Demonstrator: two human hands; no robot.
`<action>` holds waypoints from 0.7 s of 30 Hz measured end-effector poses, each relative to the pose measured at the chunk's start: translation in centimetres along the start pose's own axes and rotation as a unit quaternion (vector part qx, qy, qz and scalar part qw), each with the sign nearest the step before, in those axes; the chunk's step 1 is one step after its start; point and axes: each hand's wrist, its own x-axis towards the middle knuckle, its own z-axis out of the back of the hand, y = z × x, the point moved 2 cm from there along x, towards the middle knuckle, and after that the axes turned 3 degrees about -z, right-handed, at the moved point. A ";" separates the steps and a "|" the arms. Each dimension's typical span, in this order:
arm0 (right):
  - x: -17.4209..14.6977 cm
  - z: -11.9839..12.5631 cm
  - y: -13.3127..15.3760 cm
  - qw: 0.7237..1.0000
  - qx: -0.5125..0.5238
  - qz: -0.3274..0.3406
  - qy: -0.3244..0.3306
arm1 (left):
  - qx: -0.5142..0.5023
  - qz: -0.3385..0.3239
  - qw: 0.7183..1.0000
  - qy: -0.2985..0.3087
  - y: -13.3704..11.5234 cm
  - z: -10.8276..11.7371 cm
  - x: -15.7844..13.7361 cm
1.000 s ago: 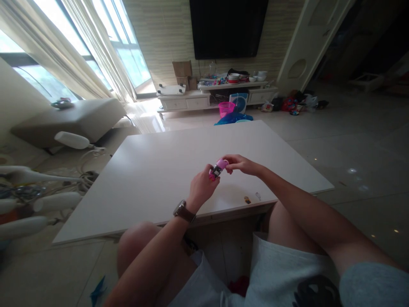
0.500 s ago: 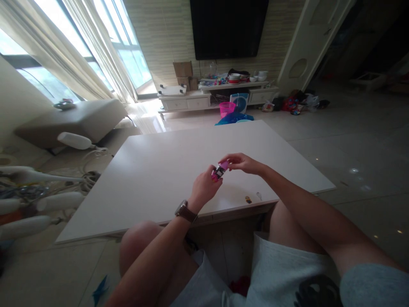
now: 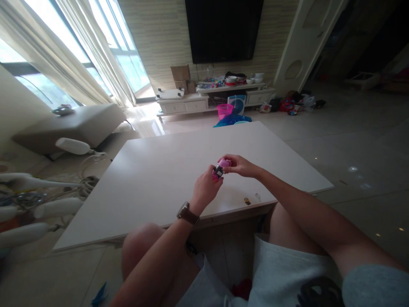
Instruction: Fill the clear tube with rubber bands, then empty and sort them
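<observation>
A small pink and black object (image 3: 219, 171) with a white patch is held above the white table (image 3: 159, 179); its exact kind is too small to make out. My left hand (image 3: 206, 186) is closed around its lower pink end. At the upper pink end, my right hand (image 3: 240, 166) pinches it between thumb and fingers. Parts of the object are hidden behind the fingers. Near the table's front edge lie a little yellow and black piece (image 3: 247, 201) and a clear, whitish piece (image 3: 257, 197) to its right.
White lamp-like parts with cables (image 3: 73, 146) crowd the floor at the left. Beyond the table stand a pink basket (image 3: 225, 111), a blue plastic item (image 3: 232, 120) and a low TV cabinet (image 3: 180, 106). My knees are against the table's front edge.
My right thumb and fingers have closed further over the pink upper end, which now looks turned and wider. My left hand keeps its hold. The head view has shifted slightly.
</observation>
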 end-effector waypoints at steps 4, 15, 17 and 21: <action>0.2 0.0 -0.6 1.000 0.024 0.001 -0.015 | 0.001 -0.004 1.000 -0.004 0.1 -0.3 0.1; 1.1 -3.1 -2.0 0.993 0.094 -0.062 -0.029 | -0.183 -0.012 0.982 -0.046 1.4 -1.6 0.2; 1.2 -3.5 -2.2 0.990 0.114 -0.065 -0.060 | -0.197 -0.033 0.978 -0.062 1.5 -2.1 0.3; 1.4 -3.6 -2.0 0.986 0.116 -0.054 -0.110 | -0.205 -0.066 0.973 -0.082 2.3 -3.2 0.4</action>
